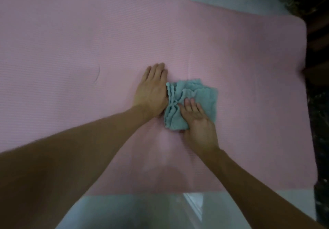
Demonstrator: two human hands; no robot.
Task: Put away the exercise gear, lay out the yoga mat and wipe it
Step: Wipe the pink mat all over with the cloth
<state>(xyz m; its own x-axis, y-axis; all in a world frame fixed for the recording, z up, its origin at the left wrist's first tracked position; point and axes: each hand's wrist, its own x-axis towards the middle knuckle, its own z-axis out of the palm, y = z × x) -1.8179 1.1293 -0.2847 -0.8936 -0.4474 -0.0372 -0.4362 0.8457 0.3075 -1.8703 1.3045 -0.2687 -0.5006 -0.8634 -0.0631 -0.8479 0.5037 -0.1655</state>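
We have the pink yoga mat (71,41) laid flat on the floor (135,211); wiping seems begun, with most of it left. The bunched teal cloth (206,95) lies mid-mat. Our left hand (151,91) rests flat beside it, and our right hand (197,122) presses it, fingers straight.

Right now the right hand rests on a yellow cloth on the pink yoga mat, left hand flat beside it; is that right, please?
Not quite: the head view shows the cloth is teal, not yellow. The right hand does rest on it on the pink yoga mat, left hand flat beside it.
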